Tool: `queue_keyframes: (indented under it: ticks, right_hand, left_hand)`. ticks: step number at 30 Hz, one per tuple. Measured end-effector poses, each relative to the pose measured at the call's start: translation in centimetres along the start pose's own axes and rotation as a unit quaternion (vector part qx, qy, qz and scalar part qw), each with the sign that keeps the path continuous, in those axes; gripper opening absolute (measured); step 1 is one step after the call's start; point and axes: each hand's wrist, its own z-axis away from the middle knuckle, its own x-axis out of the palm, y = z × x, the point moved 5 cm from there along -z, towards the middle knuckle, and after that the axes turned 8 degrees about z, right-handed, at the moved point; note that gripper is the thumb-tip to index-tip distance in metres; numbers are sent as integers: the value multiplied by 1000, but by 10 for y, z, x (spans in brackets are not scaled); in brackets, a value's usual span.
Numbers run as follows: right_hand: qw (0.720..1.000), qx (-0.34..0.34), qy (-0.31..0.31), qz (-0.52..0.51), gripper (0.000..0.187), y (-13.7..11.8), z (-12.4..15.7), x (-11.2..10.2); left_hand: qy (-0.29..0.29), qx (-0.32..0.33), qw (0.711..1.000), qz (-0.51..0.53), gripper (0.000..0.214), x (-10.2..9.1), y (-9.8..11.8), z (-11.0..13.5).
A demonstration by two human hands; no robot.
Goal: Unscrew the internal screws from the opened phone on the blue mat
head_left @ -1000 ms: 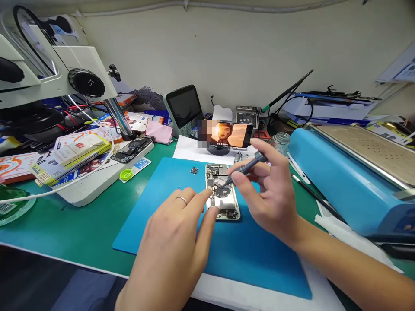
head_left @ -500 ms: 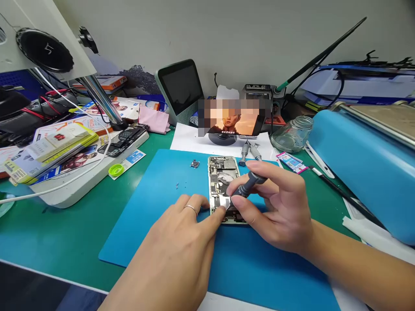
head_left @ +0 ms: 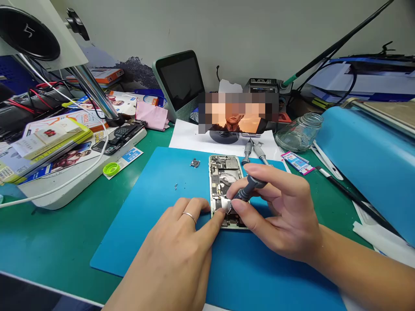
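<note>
An opened phone (head_left: 228, 177) with its inner parts bare lies on a blue mat (head_left: 136, 224). My left hand (head_left: 178, 246), with a ring on one finger, is at the phone's lower left; its thumb presses on the inside and a fingertip is against the left edge. My right hand (head_left: 282, 211) pinches a dark grey screwdriver (head_left: 248, 188), tilted, with its lower end over the phone beside my left thumb. The screwdriver's tip is hard to make out. A small circuit part (head_left: 194, 163) and tiny metal pieces (head_left: 176, 186) lie on the mat to the left.
Two more screwdrivers (head_left: 247, 151) lie behind the phone on white paper. A lit phone screen (head_left: 233, 119) stands at the back. To the right are a glass jar (head_left: 300, 131) and a blue case (head_left: 363, 168). A microscope stand (head_left: 94, 93), boxes and a white cable fill the left.
The whole view has shifted and turned slightly. Both hands keep nearly the same place on the phone, and the screwdriver remains in my right hand.
</note>
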Motion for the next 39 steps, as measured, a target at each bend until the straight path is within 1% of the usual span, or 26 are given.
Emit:
queue_keyframes:
  ticks: [4, 10, 14, 20, 28, 32, 39]
  right_hand:
    - [1000, -3, -3, -2, 81, -1, -2, 0]
    - [1000, -10, -3, 7, 81, -3, -3, -2]
    - [1000, -16, -19, 9, 77, -4, -3, -2]
    - [998, -40, -29, 26, 73, -6, -4, -2]
    - [995, -52, -3, 81, 66, -10, -5, -6]
    - [995, -59, -15, 81, 59, -10, -7, -8]
    - [993, -61, 7, 101, 56, -11, -9, -7]
  left_hand:
    - [-18, -9, 1000, 7, 55, 0, 2, 0]
    - [-24, -40, 998, 35, 52, 0, 2, -2]
    - [-16, -38, 998, 50, 46, 0, 0, -4]
    - [-24, -34, 998, 54, 39, 5, -6, -1]
    - [-26, -35, 998, 48, 39, 8, -10, -1]
    - [-24, -39, 998, 51, 33, 8, -9, -2]
    - [-30, -49, 996, 65, 36, 10, -9, -4]
